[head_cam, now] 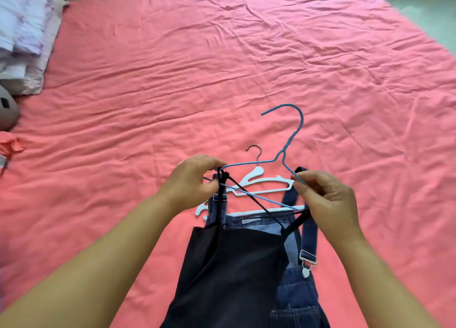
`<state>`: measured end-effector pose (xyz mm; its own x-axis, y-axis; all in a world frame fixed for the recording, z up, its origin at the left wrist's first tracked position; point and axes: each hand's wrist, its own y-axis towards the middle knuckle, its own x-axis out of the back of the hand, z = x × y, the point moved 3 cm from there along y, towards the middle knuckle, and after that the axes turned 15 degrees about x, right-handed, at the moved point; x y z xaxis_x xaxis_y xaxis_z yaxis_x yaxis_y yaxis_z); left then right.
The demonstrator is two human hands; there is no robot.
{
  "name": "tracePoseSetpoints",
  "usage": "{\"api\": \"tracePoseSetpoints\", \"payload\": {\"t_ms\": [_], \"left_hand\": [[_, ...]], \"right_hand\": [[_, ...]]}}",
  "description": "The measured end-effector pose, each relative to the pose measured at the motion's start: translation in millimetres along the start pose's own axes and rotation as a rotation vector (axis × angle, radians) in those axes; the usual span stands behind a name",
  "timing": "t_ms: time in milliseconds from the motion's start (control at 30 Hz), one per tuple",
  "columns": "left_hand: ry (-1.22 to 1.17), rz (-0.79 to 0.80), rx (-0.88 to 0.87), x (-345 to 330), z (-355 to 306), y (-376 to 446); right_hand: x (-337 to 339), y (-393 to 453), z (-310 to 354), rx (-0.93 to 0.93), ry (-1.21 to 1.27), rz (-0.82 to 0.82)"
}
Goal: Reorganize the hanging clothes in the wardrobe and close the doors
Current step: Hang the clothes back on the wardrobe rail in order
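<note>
A dark navy strappy dress [232,273] lies on the pink bed, on top of blue denim dungarees [299,295]. A thin blue wire hanger [291,140] is lifted over them. My left hand [195,179] pinches the hanger's left end together with a black strap of the dress. My right hand [325,194] pinches the hanger's right end, close to the other black strap. Under them lies a white plastic hanger [259,179] that carries the dungarees. No wardrobe is in view.
The pink bedsheet [222,68] fills most of the view. Pale folded bedding and pillows [24,36] are stacked at the far left. A grey rounded object [7,110] and an orange cloth [11,145] sit at the left edge.
</note>
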<state>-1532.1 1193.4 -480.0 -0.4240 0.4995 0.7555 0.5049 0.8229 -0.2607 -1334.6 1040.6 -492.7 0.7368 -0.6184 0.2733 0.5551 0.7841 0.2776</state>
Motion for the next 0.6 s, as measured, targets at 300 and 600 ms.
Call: {"api": "tracePoseSetpoints", "payload": {"t_ms": [300,600], "left_hand": [[0.041,-0.08,-0.1,23,-57,-57],[-0.042,-0.191,-0.192,31,-61,-70]], "right_hand": [[13,-16,68,0.096,-0.004,0.055],[12,-21,76,0.061,0.005,0.105]]}}
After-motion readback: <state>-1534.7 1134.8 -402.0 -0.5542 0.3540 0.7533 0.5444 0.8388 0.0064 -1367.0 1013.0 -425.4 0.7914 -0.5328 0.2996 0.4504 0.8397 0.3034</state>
